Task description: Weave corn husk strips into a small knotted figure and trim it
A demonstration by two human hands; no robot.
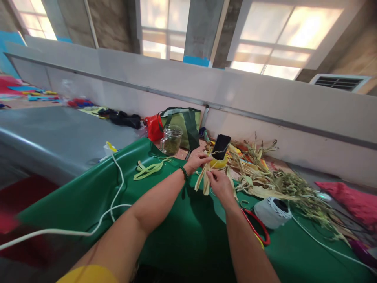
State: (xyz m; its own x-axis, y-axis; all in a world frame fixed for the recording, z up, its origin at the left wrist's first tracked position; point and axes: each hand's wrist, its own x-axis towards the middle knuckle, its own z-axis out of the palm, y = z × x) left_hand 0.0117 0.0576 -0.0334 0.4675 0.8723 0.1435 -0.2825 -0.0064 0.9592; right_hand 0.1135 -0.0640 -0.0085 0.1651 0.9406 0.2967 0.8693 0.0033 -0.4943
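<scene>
A bundle of pale dried corn husk strips (203,181) hangs between my two hands above the green table cover (176,212). My left hand (196,162), with a beaded bracelet at its wrist, pinches the upper part of the strips. Lower down and to the right, my right hand (219,184) has its thumb and fingers closed on the same strips. Just behind my hands a dark phone (222,146) leans upright on a yellow round thing (219,162). Greener husk strips (149,169) lie to the left of my left hand.
Dried husks and plant stalks (262,181) pile up at the right. A white thread spool (272,213) and red-handled scissors (260,228) sit beside my right forearm. Behind stand a glass mug (171,140) and a green bag (188,124). A white cable (118,177) crosses the left side.
</scene>
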